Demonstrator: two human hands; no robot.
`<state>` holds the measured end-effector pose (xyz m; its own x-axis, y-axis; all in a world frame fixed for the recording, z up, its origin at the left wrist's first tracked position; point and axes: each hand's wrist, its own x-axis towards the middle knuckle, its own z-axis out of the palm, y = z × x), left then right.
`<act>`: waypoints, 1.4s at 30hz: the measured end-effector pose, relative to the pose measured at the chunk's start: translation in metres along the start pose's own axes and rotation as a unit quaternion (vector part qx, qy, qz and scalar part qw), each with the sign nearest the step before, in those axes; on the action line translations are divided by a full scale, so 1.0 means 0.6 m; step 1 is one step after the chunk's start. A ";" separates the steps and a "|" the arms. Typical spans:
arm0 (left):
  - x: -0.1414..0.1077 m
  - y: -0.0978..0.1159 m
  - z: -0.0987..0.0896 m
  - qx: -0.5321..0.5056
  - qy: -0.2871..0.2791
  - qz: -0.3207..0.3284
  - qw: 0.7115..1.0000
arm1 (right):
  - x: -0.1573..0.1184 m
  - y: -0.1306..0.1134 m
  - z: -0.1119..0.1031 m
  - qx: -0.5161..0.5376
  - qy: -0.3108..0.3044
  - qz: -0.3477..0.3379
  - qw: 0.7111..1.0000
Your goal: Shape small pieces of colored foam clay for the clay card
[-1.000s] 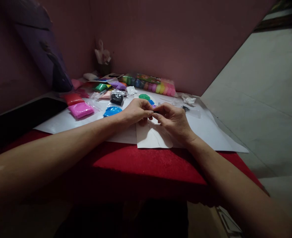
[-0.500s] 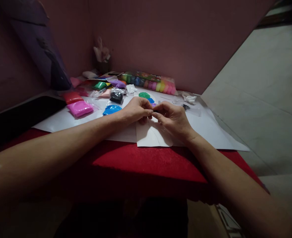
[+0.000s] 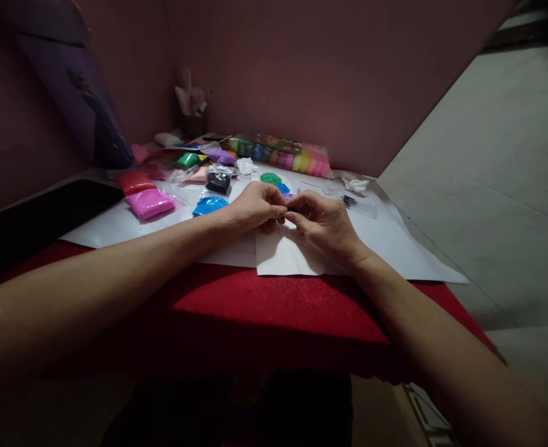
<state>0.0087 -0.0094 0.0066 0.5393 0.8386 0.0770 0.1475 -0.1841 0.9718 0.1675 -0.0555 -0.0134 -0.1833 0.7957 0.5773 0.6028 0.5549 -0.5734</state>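
My left hand (image 3: pixel 265 206) and my right hand (image 3: pixel 324 220) meet fingertip to fingertip over a white sheet of paper (image 3: pixel 283 254). Both are closed in a pinch on a tiny dark piece that looks like black modelling clay, mostly hidden by the fingers. Beyond the fingers, the sheet carries a green clay patch (image 3: pixel 270 178), a blue patch (image 3: pixel 282 188) and some purple, partly covered by my hands. A thin drawn line runs down the sheet's near part. Left of my left hand lie a blue clay packet (image 3: pixel 210 205) and a black clay packet (image 3: pixel 218 180).
Pink (image 3: pixel 149 203), red (image 3: pixel 135 182), green (image 3: pixel 188 161) and purple (image 3: pixel 222 158) clay packets crowd the left. A long pack of coloured clay (image 3: pixel 283 155) lies by the wall. Black bits (image 3: pixel 349 201) and crumpled white tissue (image 3: pixel 354 183) are at right. Red cloth (image 3: pixel 274 304) edges the table.
Both hands keep almost the same place and pinch; the dark piece shows slightly less between the fingertips. Nothing else has visibly moved.
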 end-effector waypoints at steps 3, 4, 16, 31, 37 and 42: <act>0.000 0.000 0.000 -0.001 0.001 0.001 1.000 | 0.000 -0.001 0.000 0.001 0.000 -0.002 1.000; 0.000 0.000 0.000 0.001 0.001 0.000 1.000 | 0.000 -0.001 0.000 0.002 0.000 -0.003 1.000; 0.002 -0.003 0.001 0.005 0.002 -0.003 1.000 | -0.001 -0.004 0.000 -0.005 -0.002 -0.007 1.000; 0.002 -0.003 0.002 0.003 0.015 -0.002 1.000 | -0.001 -0.004 0.000 -0.004 -0.005 0.002 1.000; -0.002 0.000 0.000 0.008 0.021 0.003 1.000 | -0.001 0.001 0.002 0.026 0.006 0.007 1.000; -0.003 0.001 -0.001 -0.015 0.033 0.017 0.999 | -0.001 0.004 0.007 0.087 0.037 0.051 0.994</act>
<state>0.0075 -0.0106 0.0073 0.4871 0.8647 0.1228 0.1057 -0.1980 0.9745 0.1654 -0.0535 -0.0174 -0.0665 0.8330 0.5492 0.4702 0.5117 -0.7191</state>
